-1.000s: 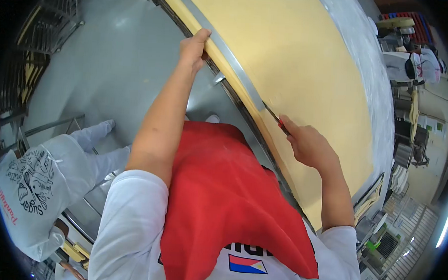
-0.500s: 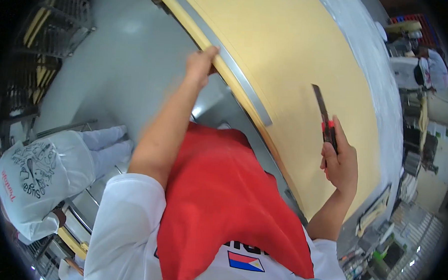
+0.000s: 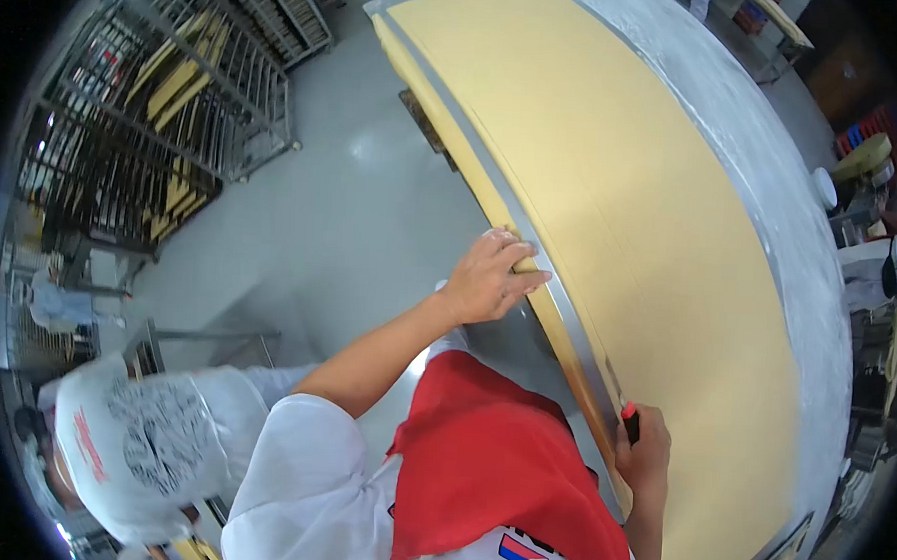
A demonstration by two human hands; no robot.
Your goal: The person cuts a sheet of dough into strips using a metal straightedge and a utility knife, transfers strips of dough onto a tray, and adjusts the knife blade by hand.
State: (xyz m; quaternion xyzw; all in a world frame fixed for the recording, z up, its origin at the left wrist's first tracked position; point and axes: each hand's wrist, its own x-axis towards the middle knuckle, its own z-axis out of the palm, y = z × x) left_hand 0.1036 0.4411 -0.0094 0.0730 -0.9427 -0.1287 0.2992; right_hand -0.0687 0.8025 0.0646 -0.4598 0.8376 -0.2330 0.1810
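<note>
A wide, pale yellow sheet that looks like dough [image 3: 613, 177] covers the worktable. Along its near edge lies a long metal strip [image 3: 503, 187], with a band of yellow sheet hanging outside it. My left hand [image 3: 487, 279] is closed at this edge, fingers bent over the strip and the hanging band. Closer to my body, my right hand [image 3: 647, 449] is wrapped around the handle of a utility knife [image 3: 630, 418], red and black. The knife's blade points away from me, low beside the strip; whether it touches the sheet I cannot tell.
Metal racks with trays [image 3: 192, 89] stand across the floor to the left. A person in white [image 3: 161, 438] is close by on my left. Clear plastic film [image 3: 736, 122] runs along the table's far side. Shelves with equipment line the right.
My right hand has lowered the knife from above the sheet to beside the metal strip. My left hand has shifted along the edge toward me. The view has turned.
</note>
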